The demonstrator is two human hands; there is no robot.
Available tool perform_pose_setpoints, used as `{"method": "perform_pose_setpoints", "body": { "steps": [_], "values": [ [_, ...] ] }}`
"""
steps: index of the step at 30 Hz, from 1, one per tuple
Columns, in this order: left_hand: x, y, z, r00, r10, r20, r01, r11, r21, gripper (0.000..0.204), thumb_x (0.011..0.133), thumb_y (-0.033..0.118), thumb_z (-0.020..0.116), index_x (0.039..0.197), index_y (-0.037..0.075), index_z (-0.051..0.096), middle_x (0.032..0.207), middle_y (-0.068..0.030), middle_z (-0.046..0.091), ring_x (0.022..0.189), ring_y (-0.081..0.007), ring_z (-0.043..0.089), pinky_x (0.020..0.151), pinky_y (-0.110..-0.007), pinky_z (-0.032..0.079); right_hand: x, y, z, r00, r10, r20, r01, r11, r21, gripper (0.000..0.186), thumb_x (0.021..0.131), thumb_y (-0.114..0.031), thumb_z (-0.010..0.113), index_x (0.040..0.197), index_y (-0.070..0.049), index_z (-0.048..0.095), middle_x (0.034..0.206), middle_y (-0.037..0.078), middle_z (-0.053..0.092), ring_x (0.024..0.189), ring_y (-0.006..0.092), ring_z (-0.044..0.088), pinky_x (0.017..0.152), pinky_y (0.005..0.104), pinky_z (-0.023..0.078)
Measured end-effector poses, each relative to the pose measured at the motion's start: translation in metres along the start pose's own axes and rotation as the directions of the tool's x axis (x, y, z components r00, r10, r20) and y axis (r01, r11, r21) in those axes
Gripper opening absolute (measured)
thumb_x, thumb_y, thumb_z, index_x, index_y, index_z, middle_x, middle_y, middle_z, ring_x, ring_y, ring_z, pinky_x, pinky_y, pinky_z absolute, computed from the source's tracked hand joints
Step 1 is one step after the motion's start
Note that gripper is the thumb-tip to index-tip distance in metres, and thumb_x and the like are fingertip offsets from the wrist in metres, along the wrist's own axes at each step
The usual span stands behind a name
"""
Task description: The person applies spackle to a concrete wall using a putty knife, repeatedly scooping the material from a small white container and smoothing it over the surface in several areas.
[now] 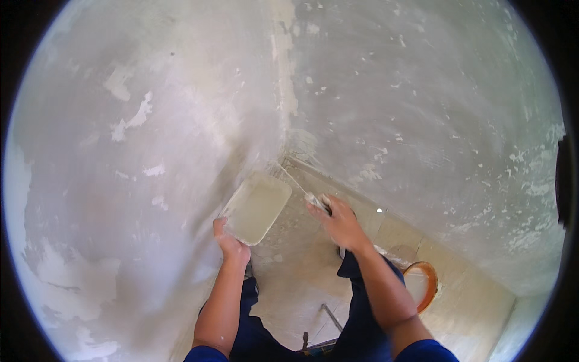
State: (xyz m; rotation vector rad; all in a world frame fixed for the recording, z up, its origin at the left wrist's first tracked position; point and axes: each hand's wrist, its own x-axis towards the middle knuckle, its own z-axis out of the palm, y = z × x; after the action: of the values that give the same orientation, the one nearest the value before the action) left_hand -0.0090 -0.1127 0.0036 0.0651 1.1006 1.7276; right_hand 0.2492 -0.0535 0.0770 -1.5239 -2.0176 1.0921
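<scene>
My left hand (231, 241) grips a pale rectangular tray (256, 208) with rounded corners by its lower left edge. The tray's face is coated in a light, plaster-like film. In my right hand (342, 224) is a putty knife (313, 200), its handle smeared white. Its thin blade shows nearly edge-on and points up and left, toward the foot of the wall corner. The blade tip is beside the tray's upper right corner; whether it touches the wall I cannot tell.
Two grey walls with white patches, a left wall (139, 199) and a right wall (398, 108), meet ahead of me. An orange-rimmed bucket (432, 283) with whitish contents stands on the tan floor (289, 283) by my right leg. A metal rod (331, 317) shows between my legs.
</scene>
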Motion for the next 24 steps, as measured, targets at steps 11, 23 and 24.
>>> {"method": "perform_pose_setpoints", "body": {
  "steps": [11,23,24],
  "values": [
    [0.016,0.012,0.008,0.996,0.024,-0.080,-0.038,0.982,-0.185,0.051,0.084,0.036,0.059,0.125,0.006,0.060,0.125,-0.0071,0.066,0.114,-0.0238,0.063,0.099,-0.037,0.050,0.025,-0.028,0.055,0.926,-0.342,-0.157,0.341,0.939,-0.035,0.030,0.097,-0.024,0.071,0.109,0.003,0.064,0.093,0.027,0.066,0.084,0.0448,0.065,0.073,0.0478,0.052],
    [0.031,0.021,-0.002,0.990,0.033,-0.136,-0.059,0.980,-0.188,0.056,0.088,0.038,0.054,0.134,0.005,0.056,0.132,-0.0086,0.063,0.121,-0.0243,0.061,0.105,-0.038,0.048,0.021,0.021,0.020,0.961,-0.187,0.204,0.165,0.979,0.120,0.024,0.095,-0.017,0.073,0.105,0.002,0.064,0.088,0.018,0.064,0.074,0.0316,0.053,0.073,0.0379,0.048],
    [0.031,0.019,0.000,0.994,0.054,-0.096,-0.073,0.976,-0.204,0.054,0.087,0.037,0.056,0.131,0.004,0.056,0.129,-0.0073,0.064,0.118,-0.0228,0.063,0.103,-0.036,0.048,0.018,0.038,0.019,0.963,-0.184,0.196,0.163,0.980,0.117,0.024,0.095,-0.017,0.073,0.105,0.002,0.064,0.088,0.018,0.064,0.074,0.0316,0.053,0.073,0.0379,0.048]
  ]
}}
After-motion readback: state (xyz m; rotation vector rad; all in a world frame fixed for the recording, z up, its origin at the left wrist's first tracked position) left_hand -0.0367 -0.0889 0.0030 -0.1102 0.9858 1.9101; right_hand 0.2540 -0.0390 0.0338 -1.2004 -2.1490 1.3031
